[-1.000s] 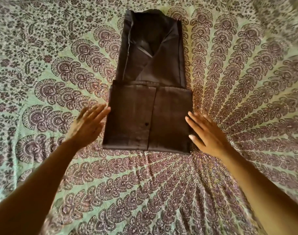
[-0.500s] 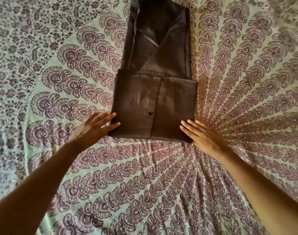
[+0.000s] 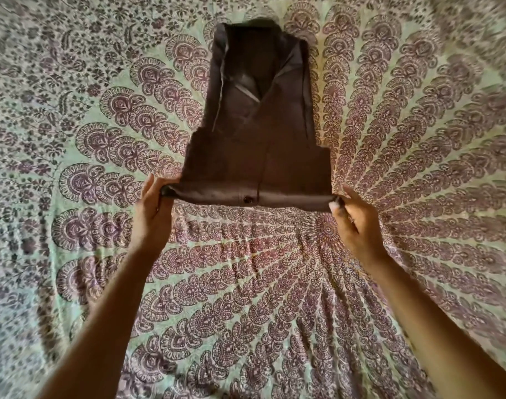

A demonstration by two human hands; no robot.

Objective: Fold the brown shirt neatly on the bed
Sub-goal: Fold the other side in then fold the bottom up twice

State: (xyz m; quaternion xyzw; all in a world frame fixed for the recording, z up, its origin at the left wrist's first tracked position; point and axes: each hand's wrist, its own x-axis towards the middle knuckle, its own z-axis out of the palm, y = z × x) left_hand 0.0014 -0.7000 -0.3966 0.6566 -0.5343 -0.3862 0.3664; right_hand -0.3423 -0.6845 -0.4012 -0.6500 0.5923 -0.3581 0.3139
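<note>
Now the bed (image 3: 418, 139), under one green-and-purple patterned cover, carries one brown shirt (image 3: 260, 145) at its middle. The sleeves are folded in to make a narrow panel, with the collar at the far end and a wider doubled part nearest. Of the two hands, the left hand (image 3: 152, 214) pinches the near left corner and the right hand (image 3: 358, 223) the near right, well apart, with the edge raised taut between them. One dark button (image 3: 247, 199) shows there. Half a second ago both hands lay open beside a flat shirt.
</note>
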